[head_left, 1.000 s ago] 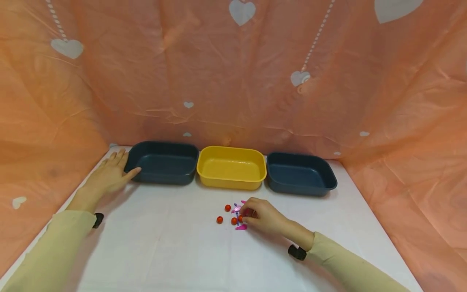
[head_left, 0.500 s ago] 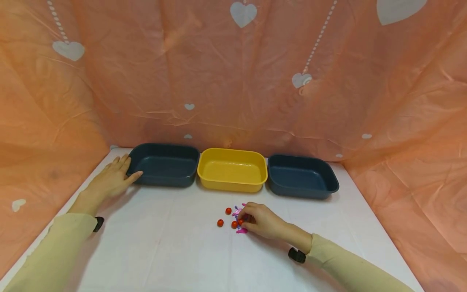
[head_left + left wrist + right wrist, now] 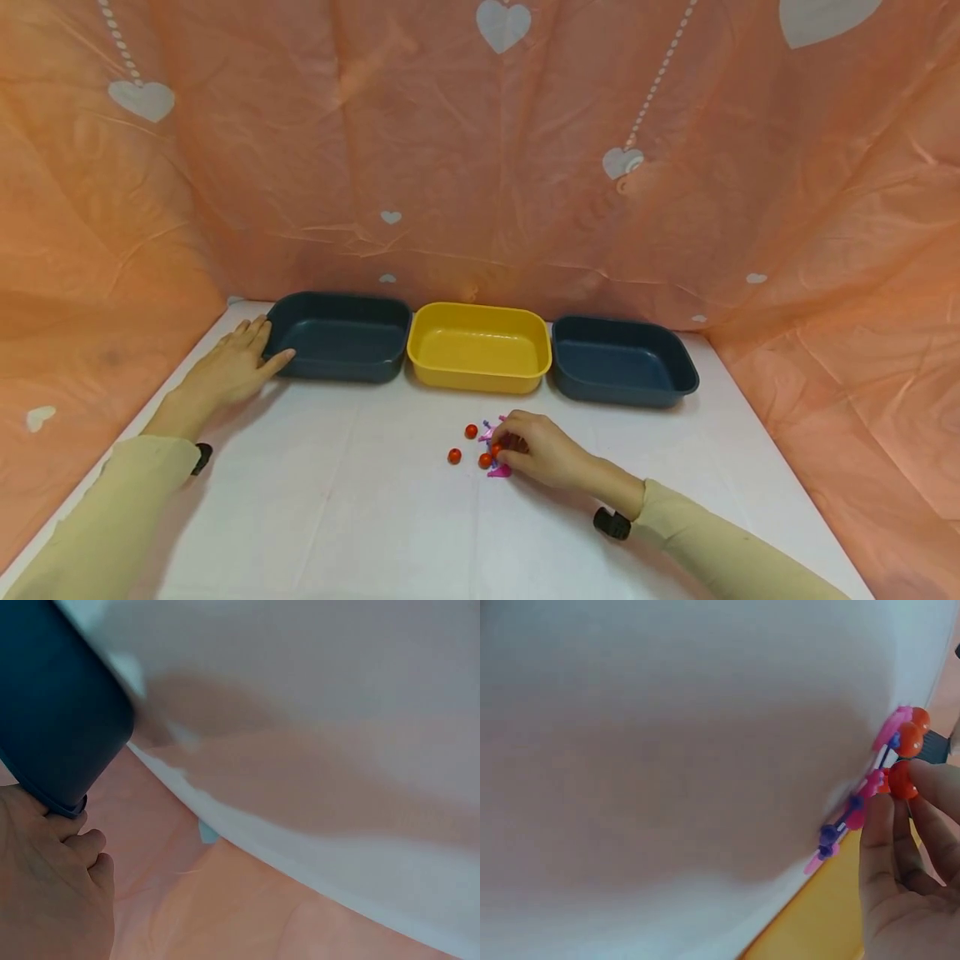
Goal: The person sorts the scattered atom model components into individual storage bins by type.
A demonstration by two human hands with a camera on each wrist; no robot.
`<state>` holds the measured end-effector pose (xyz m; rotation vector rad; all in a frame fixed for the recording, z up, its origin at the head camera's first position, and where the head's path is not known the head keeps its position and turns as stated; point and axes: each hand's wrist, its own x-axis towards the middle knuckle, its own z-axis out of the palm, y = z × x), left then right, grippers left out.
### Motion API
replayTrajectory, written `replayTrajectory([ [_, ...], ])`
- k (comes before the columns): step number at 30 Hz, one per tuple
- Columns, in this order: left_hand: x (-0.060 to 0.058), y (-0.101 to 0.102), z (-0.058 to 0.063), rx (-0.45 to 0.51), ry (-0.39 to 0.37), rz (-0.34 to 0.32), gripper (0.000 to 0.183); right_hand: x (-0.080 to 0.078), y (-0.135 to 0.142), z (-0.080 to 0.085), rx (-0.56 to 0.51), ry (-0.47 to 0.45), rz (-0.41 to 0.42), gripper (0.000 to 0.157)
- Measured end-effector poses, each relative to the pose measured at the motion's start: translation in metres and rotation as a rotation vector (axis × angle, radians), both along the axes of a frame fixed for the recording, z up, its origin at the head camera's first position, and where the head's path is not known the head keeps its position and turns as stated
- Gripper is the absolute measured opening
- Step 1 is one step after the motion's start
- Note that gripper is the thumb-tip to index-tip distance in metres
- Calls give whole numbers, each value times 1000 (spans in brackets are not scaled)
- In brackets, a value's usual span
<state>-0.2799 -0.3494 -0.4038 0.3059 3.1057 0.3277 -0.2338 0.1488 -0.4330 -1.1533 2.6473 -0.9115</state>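
In the head view my right hand (image 3: 542,448) is over a small cluster at the middle of the white table. Its thumb and fingertips pinch a glossy red bead (image 3: 902,780), close over the other pieces. Beside it lie more red beads (image 3: 454,456), flat pink plastic pieces (image 3: 499,472) and purple pieces with knobbed ends (image 3: 829,835), partly hidden by the hand. At the far left, my left hand (image 3: 228,367) rests against the corner of a dark blue tub (image 3: 341,369), its thumb spread along the front; the left wrist view shows fingertips at the rim.
A yellow tub (image 3: 474,380) stands at the back middle, and a second dark blue tub (image 3: 622,392) is to its right. Orange cloth with white hearts (image 3: 502,25) hangs behind and at both sides of the white-covered table (image 3: 360,500).
The thumb and fingers of my right hand have drawn in closer around the red bead. My left hand stays at the tub's corner, and the head view shifts slightly.
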Motion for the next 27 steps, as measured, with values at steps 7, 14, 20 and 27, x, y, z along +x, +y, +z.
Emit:
replayTrajectory([
  [7,1,0,2,-10,-2,-1,93,-4,-8,8,-117,47,-23,15],
  [14,0,0,0,-12,7,-11,93,-14,-28,18,-218,5,-43,16],
  [20,0,0,1,-3,-2,-7,94,-26,-54,28,-279,-7,-50,17],
  [27,1,0,1,-6,-12,4,96,-43,-86,36,-314,-14,-81,19],
])
